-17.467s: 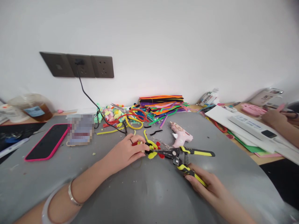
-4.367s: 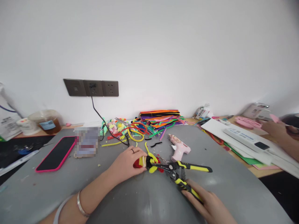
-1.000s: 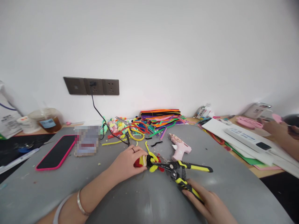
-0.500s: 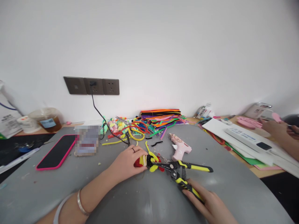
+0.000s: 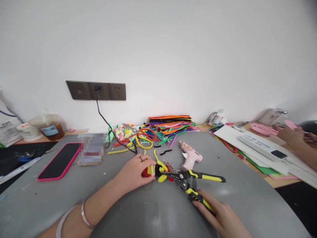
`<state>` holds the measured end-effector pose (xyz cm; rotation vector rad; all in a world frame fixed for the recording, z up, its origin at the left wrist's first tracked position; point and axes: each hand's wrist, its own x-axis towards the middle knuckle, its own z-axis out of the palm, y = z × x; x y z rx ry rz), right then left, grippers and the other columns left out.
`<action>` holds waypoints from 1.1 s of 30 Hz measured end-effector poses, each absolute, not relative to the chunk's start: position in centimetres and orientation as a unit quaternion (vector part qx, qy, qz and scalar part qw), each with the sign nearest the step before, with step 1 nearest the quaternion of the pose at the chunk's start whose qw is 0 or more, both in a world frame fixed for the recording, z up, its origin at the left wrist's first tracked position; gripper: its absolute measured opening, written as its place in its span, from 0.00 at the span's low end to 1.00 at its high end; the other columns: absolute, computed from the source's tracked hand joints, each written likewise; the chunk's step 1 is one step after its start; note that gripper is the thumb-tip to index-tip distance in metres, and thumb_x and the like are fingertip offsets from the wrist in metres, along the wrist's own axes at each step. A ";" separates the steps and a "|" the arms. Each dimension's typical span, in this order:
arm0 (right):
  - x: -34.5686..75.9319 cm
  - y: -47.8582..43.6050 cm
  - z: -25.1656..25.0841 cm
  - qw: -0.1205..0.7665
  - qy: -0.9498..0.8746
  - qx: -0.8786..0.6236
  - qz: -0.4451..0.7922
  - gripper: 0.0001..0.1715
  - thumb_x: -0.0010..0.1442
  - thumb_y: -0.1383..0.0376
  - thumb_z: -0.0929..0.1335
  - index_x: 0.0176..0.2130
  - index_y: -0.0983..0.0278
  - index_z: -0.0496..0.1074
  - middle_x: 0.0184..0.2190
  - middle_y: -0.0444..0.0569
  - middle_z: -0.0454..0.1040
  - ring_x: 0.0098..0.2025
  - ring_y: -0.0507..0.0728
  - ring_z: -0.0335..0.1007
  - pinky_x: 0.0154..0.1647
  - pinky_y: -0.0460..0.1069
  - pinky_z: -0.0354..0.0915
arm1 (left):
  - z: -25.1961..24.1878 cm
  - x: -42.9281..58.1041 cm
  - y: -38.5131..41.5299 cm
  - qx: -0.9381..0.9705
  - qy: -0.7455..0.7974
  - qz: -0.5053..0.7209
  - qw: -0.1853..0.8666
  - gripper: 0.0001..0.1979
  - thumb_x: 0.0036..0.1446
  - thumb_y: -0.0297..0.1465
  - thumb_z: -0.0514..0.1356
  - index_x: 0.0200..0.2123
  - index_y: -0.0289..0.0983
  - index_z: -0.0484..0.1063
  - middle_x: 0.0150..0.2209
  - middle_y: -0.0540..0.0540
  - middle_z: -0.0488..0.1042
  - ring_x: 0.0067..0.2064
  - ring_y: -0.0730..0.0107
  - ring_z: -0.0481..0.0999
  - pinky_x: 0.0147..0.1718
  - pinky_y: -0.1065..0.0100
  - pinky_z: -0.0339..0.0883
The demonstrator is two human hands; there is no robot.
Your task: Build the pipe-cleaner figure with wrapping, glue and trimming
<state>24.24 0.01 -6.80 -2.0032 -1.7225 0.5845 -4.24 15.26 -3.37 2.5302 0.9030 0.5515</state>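
Note:
My left hand [image 5: 137,168] is closed around a small figure made of red, yellow and black pipe cleaners [image 5: 150,170], resting low over the grey table. A yellow pipe cleaner [image 5: 160,160] sticks out from its right end. In my right hand [image 5: 218,211] is the lower handle of black-and-yellow pliers [image 5: 184,178]. Their handles stand apart, and the jaw tips reach the yellow and black part of the figure. Whether the jaws grip anything there I cannot tell. Beyond the pliers lies a pink glue gun [image 5: 190,155].
Behind my hands are a pile of coloured pipe cleaners [image 5: 170,127], scissors [image 5: 128,127] and a black cord [image 5: 104,119] running to the wall socket [image 5: 96,91]. A pink-edged phone [image 5: 59,162] lies left. Papers [image 5: 247,148] and another person's hand [image 5: 289,135] are at right.
Almost nothing differs: my left hand, the figure and the pliers keep their places. The whole view has shifted very slightly.

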 end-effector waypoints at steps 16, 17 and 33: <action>24.5 -0.1 -7.7 0.218 -0.629 -0.719 0.200 0.25 0.66 0.45 0.61 0.45 0.56 0.78 0.23 0.47 0.81 0.27 0.62 0.82 0.26 0.46 0.68 | -3.8 -4.3 15.3 0.905 0.319 0.204 0.194 0.19 0.56 0.31 0.71 0.51 0.38 0.76 0.53 0.41 0.79 0.54 0.53 0.77 0.55 0.54 0.73; 24.5 -0.2 -7.7 0.215 -0.627 -0.723 0.194 0.25 0.66 0.45 0.61 0.45 0.56 0.78 0.22 0.47 0.80 0.26 0.62 0.82 0.26 0.46 0.68 | -3.8 -4.3 15.2 0.905 0.320 0.202 0.194 0.19 0.56 0.31 0.71 0.51 0.38 0.76 0.53 0.41 0.79 0.54 0.53 0.77 0.55 0.54 0.73; 24.8 -0.2 -7.8 0.209 -0.632 -0.721 0.193 0.22 0.66 0.47 0.63 0.44 0.56 0.78 0.22 0.47 0.79 0.25 0.62 0.81 0.25 0.45 0.68 | -3.6 -4.3 15.2 0.904 0.320 0.205 0.193 0.19 0.56 0.31 0.70 0.51 0.39 0.76 0.53 0.41 0.79 0.53 0.54 0.77 0.54 0.55 0.74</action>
